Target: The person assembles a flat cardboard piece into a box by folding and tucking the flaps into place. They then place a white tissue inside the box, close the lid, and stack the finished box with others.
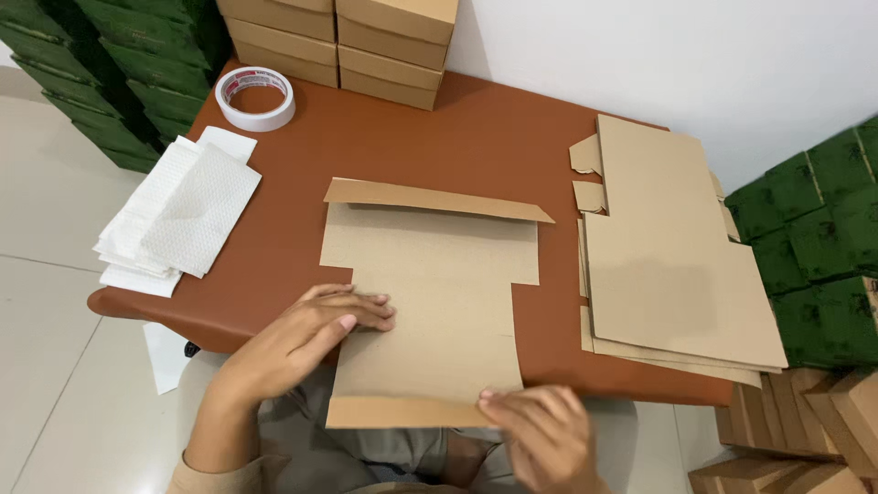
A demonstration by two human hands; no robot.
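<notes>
A flat die-cut cardboard box blank [430, 284] lies on the brown table [439, 137] in front of me, with its far flap creased up and its near edge folded over. My left hand [306, 338] presses fingertips on the blank's left edge. My right hand [540, 430] pinches the near folded edge at the lower right corner.
A stack of more flat cardboard blanks [677, 265] lies at the right. Bubble-wrap sheets [174, 215] sit at the left edge, a roll of tape [256, 97] at the back left, folded brown boxes [352, 41] at the back. Green boxes [814, 247] stand stacked on both sides.
</notes>
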